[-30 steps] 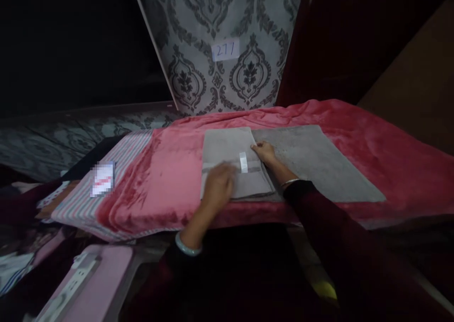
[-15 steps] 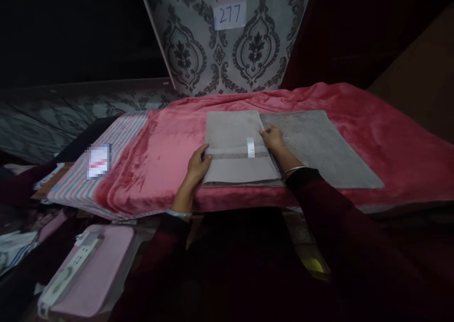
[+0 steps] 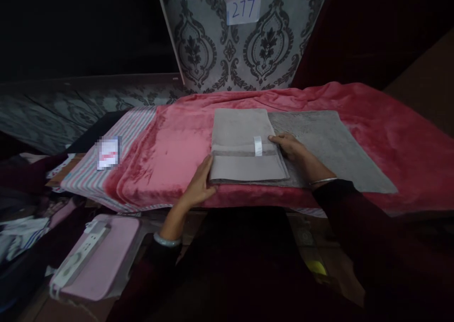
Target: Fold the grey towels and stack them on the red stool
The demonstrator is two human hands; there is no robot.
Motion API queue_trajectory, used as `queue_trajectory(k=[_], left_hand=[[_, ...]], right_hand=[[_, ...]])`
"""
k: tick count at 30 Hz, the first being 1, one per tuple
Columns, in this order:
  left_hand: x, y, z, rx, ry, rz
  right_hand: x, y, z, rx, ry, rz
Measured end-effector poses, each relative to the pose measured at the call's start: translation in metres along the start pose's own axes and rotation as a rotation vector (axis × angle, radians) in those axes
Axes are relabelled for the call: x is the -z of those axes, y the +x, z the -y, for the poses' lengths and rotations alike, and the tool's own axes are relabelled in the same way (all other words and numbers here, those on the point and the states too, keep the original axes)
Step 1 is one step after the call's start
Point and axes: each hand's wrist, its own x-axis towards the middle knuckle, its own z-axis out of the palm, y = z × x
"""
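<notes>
A: How did the hands sit?

B: The left hand [image 3: 198,185] was loosely open, thumb spread, against the left edge of the folded layers by the bench's front edge. The right hand [image 3: 292,148] was at their right edge, thumb on top; whether it pinched them, I couldn't tell.

A: And the grey plush cloth [image 3: 241,126]?

B: It lay on the pink plush blanket [image 3: 177,152], folded at left, flat towards the bench's right end. I'd judge it soft, limp, light and hardly slippery, best held by both side edges, layers together.

A: Any writing?

B: The card [image 3: 108,154] near the bench's left end was pixelated. The paper [image 3: 243,8] on the wall [image 3: 230,76] read "277". The cloth's white tag [image 3: 258,146] showed nothing legible.
</notes>
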Motion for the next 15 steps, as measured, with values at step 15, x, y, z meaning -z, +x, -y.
queue_trajectory(k=[15], left_hand=[[-0.036, 0.004, -0.006, -0.084, 0.572, -0.264]], right_hand=[[0.010, -0.017, 0.064, -0.104, 0.308, 0.145]])
